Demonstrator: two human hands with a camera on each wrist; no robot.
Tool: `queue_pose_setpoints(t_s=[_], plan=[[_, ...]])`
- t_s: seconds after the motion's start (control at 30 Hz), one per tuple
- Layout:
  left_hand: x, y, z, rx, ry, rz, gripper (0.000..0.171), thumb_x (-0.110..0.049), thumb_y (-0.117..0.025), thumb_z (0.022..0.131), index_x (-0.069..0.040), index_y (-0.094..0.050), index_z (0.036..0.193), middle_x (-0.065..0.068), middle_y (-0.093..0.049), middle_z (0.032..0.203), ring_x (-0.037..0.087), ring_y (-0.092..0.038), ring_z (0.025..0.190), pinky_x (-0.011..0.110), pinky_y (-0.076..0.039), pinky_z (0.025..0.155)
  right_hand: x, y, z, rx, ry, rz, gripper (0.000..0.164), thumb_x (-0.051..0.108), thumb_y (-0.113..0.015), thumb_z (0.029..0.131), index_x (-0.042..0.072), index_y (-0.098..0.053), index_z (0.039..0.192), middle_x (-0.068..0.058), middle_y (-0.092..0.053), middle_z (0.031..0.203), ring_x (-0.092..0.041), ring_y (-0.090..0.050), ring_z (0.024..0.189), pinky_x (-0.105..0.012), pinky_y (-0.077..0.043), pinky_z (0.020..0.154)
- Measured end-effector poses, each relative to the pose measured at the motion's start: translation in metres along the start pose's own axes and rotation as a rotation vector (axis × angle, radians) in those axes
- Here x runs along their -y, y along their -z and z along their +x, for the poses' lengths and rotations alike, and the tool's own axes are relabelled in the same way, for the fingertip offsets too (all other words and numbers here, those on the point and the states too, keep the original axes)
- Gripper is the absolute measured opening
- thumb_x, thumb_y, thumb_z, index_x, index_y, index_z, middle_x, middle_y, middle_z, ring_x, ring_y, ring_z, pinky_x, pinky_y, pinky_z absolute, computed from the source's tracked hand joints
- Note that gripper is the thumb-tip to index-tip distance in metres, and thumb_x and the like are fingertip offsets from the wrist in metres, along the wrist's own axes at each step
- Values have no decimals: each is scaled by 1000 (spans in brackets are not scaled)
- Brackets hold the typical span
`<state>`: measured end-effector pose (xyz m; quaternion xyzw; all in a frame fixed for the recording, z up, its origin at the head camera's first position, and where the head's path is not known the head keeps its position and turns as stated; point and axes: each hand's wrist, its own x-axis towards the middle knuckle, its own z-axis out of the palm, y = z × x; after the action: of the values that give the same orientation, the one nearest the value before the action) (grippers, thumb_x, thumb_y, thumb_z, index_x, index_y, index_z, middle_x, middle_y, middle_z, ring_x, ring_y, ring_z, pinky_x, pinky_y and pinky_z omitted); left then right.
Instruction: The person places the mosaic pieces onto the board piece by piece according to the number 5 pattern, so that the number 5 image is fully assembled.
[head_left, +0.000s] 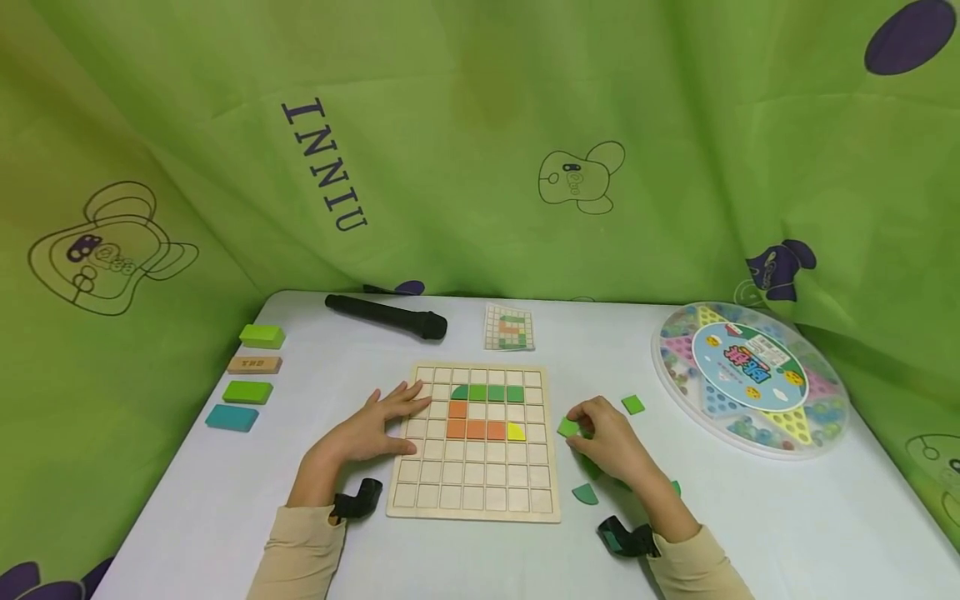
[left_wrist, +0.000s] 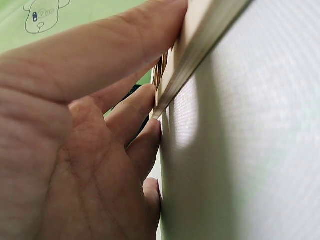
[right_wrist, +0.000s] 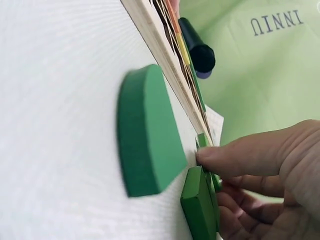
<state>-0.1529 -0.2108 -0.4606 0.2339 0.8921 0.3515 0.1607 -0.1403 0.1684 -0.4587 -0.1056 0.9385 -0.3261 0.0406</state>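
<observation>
A square wooden grid board [head_left: 472, 497] lies in the middle of the table, holding a row of green tiles, several orange tiles [head_left: 476, 429] and a yellow quarter-round tile [head_left: 516, 431]. My left hand [head_left: 367, 429] rests at the board's left edge with fingers spread; its thumb and fingertips touch the rim in the left wrist view. To the right of the board, my right hand [head_left: 611, 442] pinches a light green square tile [head_left: 568, 427] between thumb and index finger. Beneath and beside that hand lie more green tiles, partly hidden, and a dark green quarter-round tile [right_wrist: 152, 135].
A pattern card [head_left: 509, 327] and a black microphone [head_left: 386, 315] lie behind the board. Several coloured blocks [head_left: 247, 392] line the table's left side. A round marble game box [head_left: 750, 379] sits at right. One loose green square [head_left: 633, 404] lies beyond my right hand.
</observation>
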Motion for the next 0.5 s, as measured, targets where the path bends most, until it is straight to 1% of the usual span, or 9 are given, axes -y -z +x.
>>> queue_pose_setpoints(t_s=[0.1, 0.2, 0.33, 0.4, 0.5], plan=[[1, -1, -1, 4, 1, 1, 75, -29, -74, 79, -11, -41, 144, 12, -20, 157, 36, -9, 146, 59, 6, 115, 3, -1, -3, -6, 44, 14, 27, 6, -72, 81, 6, -64, 107, -5, -59, 100, -17, -56, 88, -33, -51, 77], [1, -1, -1, 5, 4, -2, 75, -29, -75, 79, -11, -41, 144, 12, -20, 158, 36, -9, 146, 59, 7, 115, 9, -2, -7, -5, 103, 58, 28, 6, -72, 81, 9, -65, 108, -3, -60, 101, -17, -59, 91, -34, -53, 79], [0, 0, -1, 2, 15, -2, 74, -29, -75, 79, -12, -42, 144, 11, -20, 158, 36, -8, 146, 58, 7, 116, 20, -7, -12, 34, 189, 119, 28, 6, -72, 81, 12, -66, 108, 1, -60, 102, -17, -59, 92, -33, -54, 80], [0, 0, -1, -1, 18, -2, 74, -29, -75, 79, -12, -42, 144, 11, -20, 158, 35, -8, 146, 57, 7, 116, 25, -11, -12, 59, 228, 133, 28, 7, -71, 82, 13, -67, 108, 3, -60, 103, -16, -58, 93, -31, -54, 81], [-1, 1, -1, -1, 21, -6, 74, -29, -75, 79, -12, -43, 144, 10, -20, 158, 35, -8, 146, 57, 7, 116, 30, -18, -12, 91, 269, 140, 27, 7, -71, 82, 12, -67, 108, 3, -60, 103, -15, -59, 92, -29, -54, 80]])
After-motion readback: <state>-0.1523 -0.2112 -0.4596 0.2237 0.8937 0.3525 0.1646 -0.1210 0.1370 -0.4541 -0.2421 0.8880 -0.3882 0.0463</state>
